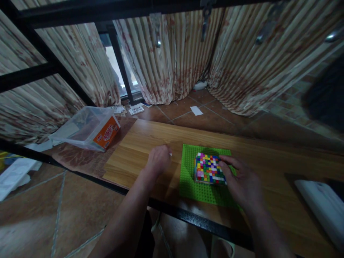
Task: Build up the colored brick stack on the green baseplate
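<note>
A block of small multicoloured toy bricks [211,168] sits on a green studded baseplate [188,186] on the wooden table. My right hand [243,181] grips its right side, with the thumb over the near part and the index finger at the far corner. To the left of the baseplate, my left hand [159,158] is closed above the wood, apart from the block. A small white piece [170,154] shows at its fingertips; its exact kind is too small to tell. The other fingers of the left hand are hidden behind its back.
A clear plastic bin [80,132] with an orange label stands at the table's left end. At the right lies a whitish flat object [319,204]. The table's dark edge [193,218] runs nearest me. Striped curtains [172,61] hang beyond the tiled floor.
</note>
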A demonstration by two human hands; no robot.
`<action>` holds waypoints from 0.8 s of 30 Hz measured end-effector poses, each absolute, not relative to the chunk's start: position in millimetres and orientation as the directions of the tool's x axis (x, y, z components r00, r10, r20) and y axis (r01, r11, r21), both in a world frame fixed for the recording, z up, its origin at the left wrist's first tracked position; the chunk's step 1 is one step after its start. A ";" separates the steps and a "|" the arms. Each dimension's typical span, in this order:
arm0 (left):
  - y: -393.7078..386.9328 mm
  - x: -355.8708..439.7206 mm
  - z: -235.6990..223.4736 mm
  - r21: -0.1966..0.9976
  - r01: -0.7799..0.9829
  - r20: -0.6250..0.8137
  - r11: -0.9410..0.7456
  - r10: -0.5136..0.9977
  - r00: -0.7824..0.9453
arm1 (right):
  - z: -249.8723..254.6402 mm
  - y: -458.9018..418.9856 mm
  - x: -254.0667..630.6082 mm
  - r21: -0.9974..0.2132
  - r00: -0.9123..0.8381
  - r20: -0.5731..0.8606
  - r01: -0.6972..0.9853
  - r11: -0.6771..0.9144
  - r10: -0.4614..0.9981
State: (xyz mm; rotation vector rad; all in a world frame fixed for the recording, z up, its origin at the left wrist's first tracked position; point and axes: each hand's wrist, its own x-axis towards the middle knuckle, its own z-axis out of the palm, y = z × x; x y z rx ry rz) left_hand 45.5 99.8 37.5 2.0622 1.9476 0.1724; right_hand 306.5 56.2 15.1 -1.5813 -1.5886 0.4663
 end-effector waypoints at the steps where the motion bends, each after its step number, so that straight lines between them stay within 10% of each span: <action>1: 100.6 45.8 37.9 0.324 0.945 -0.095 -0.046 0.992 0.080 | 15.5 56.2 306.4 -0.756 0.143 0.306 0.637 0.149 0.941; 9: 102.4 54.6 40.4 0.959 0.280 -0.020 -0.037 0.980 0.198 | 25.3 52.9 288.8 -0.794 0.221 0.462 0.534 0.290 0.859; 14: 93.7 71.2 46.0 0.972 -0.056 -0.197 0.227 0.924 0.328 | 33.6 49.2 270.3 -0.742 0.077 0.568 0.477 0.470 0.819; 24: 81.3 82.7 49.9 0.893 -0.163 -0.305 0.419 0.831 0.466 | 31.5 44.8 259.1 -0.652 -0.130 0.586 0.511 0.560 0.800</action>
